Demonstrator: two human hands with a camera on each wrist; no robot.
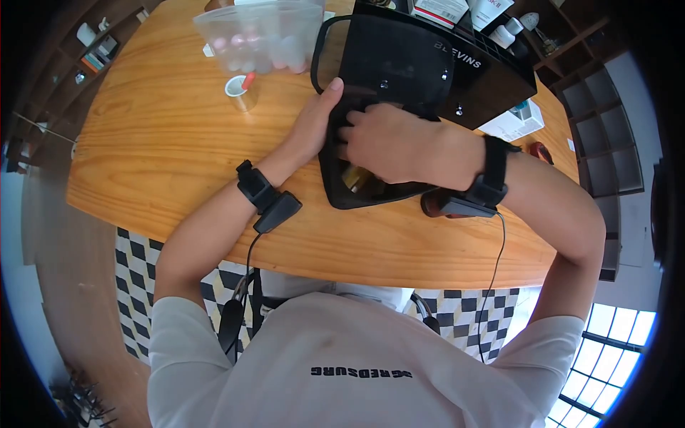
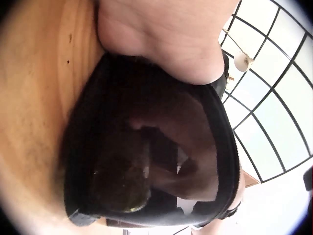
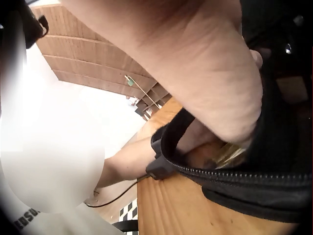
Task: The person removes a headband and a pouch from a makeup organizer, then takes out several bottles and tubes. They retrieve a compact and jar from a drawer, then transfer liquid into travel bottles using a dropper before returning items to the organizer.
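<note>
A black zippered cosmetic bag (image 1: 335, 192) stands on the wooden table with its lid (image 1: 385, 60) flipped back. My left hand (image 1: 314, 121) holds the bag's left side, thumb pointing up along the rim, its other fingers hidden. My right hand (image 1: 392, 143) reaches down into the bag with bent fingers; its fingertips are out of sight, so I cannot tell what they hold. Beside that hand a gold-coloured item (image 1: 353, 178) lies inside, also visible as a gold piece (image 3: 230, 155) in the right wrist view. Through the bag's dark see-through side, a rounded object (image 2: 122, 171) shows in the left wrist view.
Behind the bag is a black organizer box (image 1: 492, 78) holding tubes and bottles. A clear pouch (image 1: 260, 39) of pink and white items and a small cup (image 1: 241, 93) with a red-orange piece stand left. A white box (image 1: 514, 123) and a reddish-brown round object (image 1: 432, 203) are at the right.
</note>
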